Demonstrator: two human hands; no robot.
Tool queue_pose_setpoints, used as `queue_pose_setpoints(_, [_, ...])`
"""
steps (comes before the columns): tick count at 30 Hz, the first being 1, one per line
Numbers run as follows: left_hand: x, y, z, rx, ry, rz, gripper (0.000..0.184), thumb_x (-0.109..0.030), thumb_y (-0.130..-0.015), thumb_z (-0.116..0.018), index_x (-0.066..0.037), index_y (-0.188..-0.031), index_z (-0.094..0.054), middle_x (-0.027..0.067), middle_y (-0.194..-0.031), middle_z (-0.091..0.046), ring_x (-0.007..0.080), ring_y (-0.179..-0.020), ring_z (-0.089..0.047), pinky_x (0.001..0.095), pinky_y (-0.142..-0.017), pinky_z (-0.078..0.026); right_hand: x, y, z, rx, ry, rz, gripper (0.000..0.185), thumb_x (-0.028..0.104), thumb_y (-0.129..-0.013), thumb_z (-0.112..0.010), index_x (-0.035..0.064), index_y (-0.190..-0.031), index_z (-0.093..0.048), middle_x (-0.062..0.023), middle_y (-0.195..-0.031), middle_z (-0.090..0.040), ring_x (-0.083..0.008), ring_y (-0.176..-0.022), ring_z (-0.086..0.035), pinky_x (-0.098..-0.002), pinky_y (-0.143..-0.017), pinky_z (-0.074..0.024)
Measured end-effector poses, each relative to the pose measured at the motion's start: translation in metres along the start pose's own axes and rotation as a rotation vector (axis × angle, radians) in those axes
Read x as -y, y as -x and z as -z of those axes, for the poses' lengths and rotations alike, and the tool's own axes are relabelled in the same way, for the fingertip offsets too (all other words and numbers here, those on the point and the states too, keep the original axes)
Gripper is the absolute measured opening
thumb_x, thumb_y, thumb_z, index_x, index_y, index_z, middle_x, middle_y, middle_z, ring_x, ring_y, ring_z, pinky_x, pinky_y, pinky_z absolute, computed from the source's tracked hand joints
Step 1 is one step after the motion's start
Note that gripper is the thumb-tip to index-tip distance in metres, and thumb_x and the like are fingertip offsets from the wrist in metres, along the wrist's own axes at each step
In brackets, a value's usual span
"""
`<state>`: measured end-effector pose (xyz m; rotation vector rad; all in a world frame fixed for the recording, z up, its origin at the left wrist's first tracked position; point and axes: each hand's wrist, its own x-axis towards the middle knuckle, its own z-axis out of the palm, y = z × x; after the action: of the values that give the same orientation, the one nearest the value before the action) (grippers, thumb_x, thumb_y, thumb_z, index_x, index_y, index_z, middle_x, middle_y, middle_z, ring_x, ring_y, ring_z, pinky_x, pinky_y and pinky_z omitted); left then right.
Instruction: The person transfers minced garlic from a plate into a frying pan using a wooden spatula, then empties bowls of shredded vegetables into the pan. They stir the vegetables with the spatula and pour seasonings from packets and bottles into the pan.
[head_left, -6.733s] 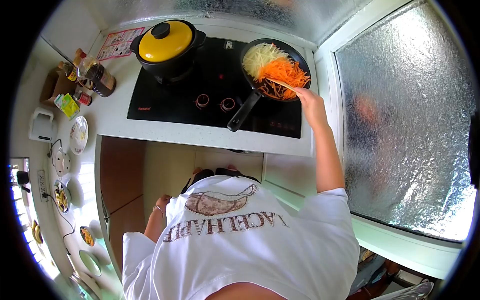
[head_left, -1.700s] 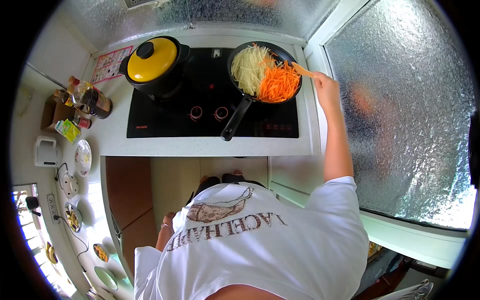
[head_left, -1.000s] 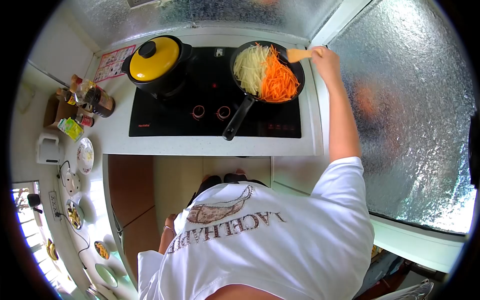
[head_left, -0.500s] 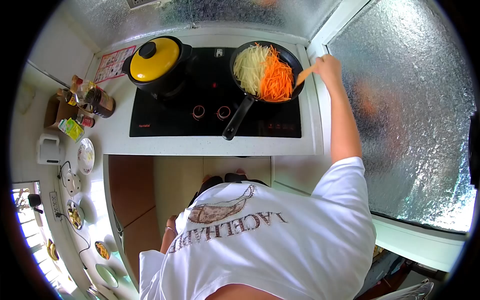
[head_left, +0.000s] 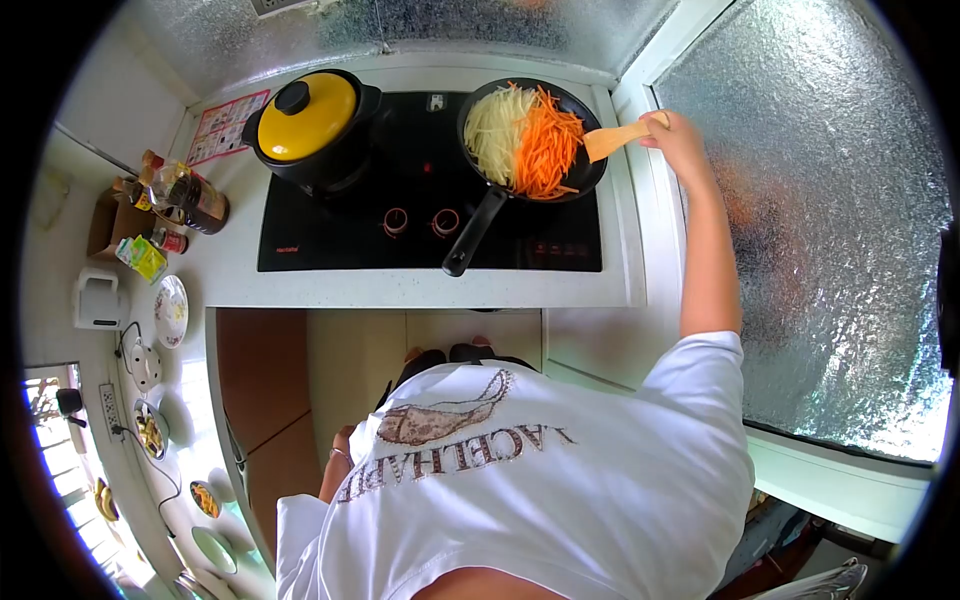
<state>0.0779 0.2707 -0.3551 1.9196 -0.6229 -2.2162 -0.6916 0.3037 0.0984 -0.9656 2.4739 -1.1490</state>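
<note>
A wooden spatula [head_left: 618,136] is gripped by its handle in my right hand [head_left: 674,138], at the right side of the frying pan [head_left: 583,182]. Its flat blade hangs over the pan's right rim, beside the carrot shreds. In the black pan, shredded orange carrot [head_left: 548,148] lies on the right and pale whitish shreds [head_left: 497,132] on the left. The pan's handle [head_left: 476,232] points toward my body. Down at my side is my left hand [head_left: 343,440], mostly covered by my shirt, with its fingers hidden.
The pan sits on a black cooktop [head_left: 340,230] with two knobs. At its left stands a black pot with a yellow lid [head_left: 318,122]. Bottles [head_left: 200,203], a floral plate [head_left: 171,311] and bowls of food [head_left: 150,431] line the left counter. A textured glass panel [head_left: 810,240] rises at right.
My right hand has shifted slightly right, and the spatula blade has turned to show its flat face. The carrot shreds sit a little further left, away from the pan's right rim.
</note>
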Motion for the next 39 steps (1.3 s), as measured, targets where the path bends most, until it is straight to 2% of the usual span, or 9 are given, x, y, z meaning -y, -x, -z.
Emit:
queue_pose_setpoints(2, [-0.001, 0.000, 0.001, -0.002, 0.003, -0.003, 0.032, -0.028, -0.087, -0.046, -0.002, -0.093, -0.063, 0.0121, -0.094, -0.064, 0.0215, -0.083, -0.061, 0.0314, -0.074, -0.048, 0.007, 0.013, 0.005, 0.063, -0.037, 0.074, 0.022, 0.010, -0.083, -0.050, -0.0076, -0.089, -0.060, -0.0141, -0.078, -0.064, -0.0157, -0.067, -0.065, -0.0249, -0.062, -0.0485])
queue_pose_setpoints(7, [0.000, -0.001, 0.002, -0.003, -0.010, -0.008, 0.033, -0.028, -0.086, -0.046, -0.002, -0.093, -0.063, 0.0122, -0.094, -0.064, 0.0215, -0.083, -0.061, 0.0315, -0.074, -0.048, 0.028, 0.035, -0.019, 0.505, 0.172, 0.171, 0.018, 0.009, -0.085, -0.053, -0.0011, -0.098, -0.061, -0.0066, -0.080, -0.063, -0.0116, -0.074, -0.059, -0.0244, -0.072, -0.0469])
queue_pose_setpoints(10, [-0.003, 0.002, 0.003, -0.004, -0.023, -0.009, 0.033, -0.028, -0.086, -0.046, -0.001, -0.093, -0.063, 0.0122, -0.094, -0.064, 0.0216, -0.082, -0.061, 0.0315, -0.074, -0.048, 0.026, 0.035, -0.054, 0.504, 0.156, 0.263, 0.018, 0.009, -0.086, -0.054, -0.0019, -0.097, -0.061, -0.0075, -0.082, -0.064, -0.0125, -0.076, -0.060, -0.0250, -0.071, -0.0473])
queue_pose_setpoints(14, [-0.006, 0.002, 0.002, 0.000, -0.035, -0.010, 0.033, -0.028, -0.086, -0.046, -0.001, -0.094, -0.063, 0.0123, -0.094, -0.064, 0.0216, -0.082, -0.061, 0.0316, -0.074, -0.048, 0.026, 0.038, -0.058, 0.415, 0.132, 0.312, 0.018, 0.009, -0.087, -0.052, -0.0019, -0.098, -0.061, -0.0088, -0.084, -0.064, -0.0138, -0.076, -0.061, -0.0250, -0.072, -0.0476])
queue_pose_setpoints(19, [-0.007, 0.002, 0.000, 0.000, -0.038, -0.015, 0.033, -0.028, -0.086, -0.046, -0.001, -0.094, -0.063, 0.0123, -0.094, -0.064, 0.0217, -0.082, -0.061, 0.0317, -0.074, -0.048, 0.028, 0.043, -0.041, 0.269, -0.019, 0.183, 0.018, 0.010, -0.087, -0.053, -0.0026, -0.097, -0.060, -0.0078, -0.087, -0.064, -0.0135, -0.076, -0.062, -0.0230, -0.072, -0.0473])
queue_pose_setpoints(24, [-0.011, 0.007, -0.001, 0.001, -0.047, -0.009, 0.033, -0.028, -0.086, -0.046, -0.001, -0.094, -0.063, 0.0124, -0.094, -0.064, 0.0218, -0.082, -0.061, 0.0319, -0.074, -0.048, 0.006, 0.007, -0.095, 0.258, -0.124, 0.215, 0.021, 0.013, -0.087, -0.053, -0.0043, -0.097, -0.059, -0.0092, -0.083, -0.064, -0.0119, -0.074, -0.062, -0.0228, -0.068, -0.0473])
queue_pose_setpoints(28, [-0.013, 0.009, 0.000, 0.003, -0.044, -0.004, 0.033, -0.028, -0.086, -0.046, -0.001, -0.094, -0.063, 0.0124, -0.094, -0.064, 0.0219, -0.081, -0.061, 0.0319, -0.074, -0.048, -0.013, -0.003, -0.091, 0.018, -0.188, 0.010, 0.020, 0.012, -0.083, -0.053, -0.0065, -0.090, -0.059, -0.0091, -0.073, -0.062, -0.0131, -0.062, -0.061, -0.0230, -0.058, -0.0479])
queue_pose_setpoints(33, [-0.012, 0.010, -0.001, 0.009, -0.034, -0.004, 0.033, -0.028, -0.085, -0.046, -0.001, -0.094, -0.063, 0.0125, -0.093, -0.064, 0.0219, -0.081, -0.061, 0.0320, -0.074, -0.048, -0.025, -0.004, -0.070, -0.115, -0.448, -0.104, 0.019, 0.012, -0.084, -0.053, -0.0049, -0.088, -0.061, -0.0103, -0.076, -0.062, -0.0138, -0.063, -0.061, -0.0239, -0.059, -0.0479])
queue_pose_setpoints(39, [-0.009, 0.015, 0.004, -0.001, -0.030, -0.002, 0.033, -0.028, -0.085, -0.046, -0.001, -0.094, -0.063, 0.0126, -0.093, -0.064, 0.0220, -0.081, -0.061, 0.0322, -0.074, -0.048, -0.001, -0.019, -0.148, -0.140, -0.409, 0.065, 0.019, 0.010, -0.083, -0.051, -0.0046, -0.091, -0.061, -0.0109, -0.078, -0.063, -0.0150, -0.062, -0.062, -0.0241, -0.058, -0.0467])
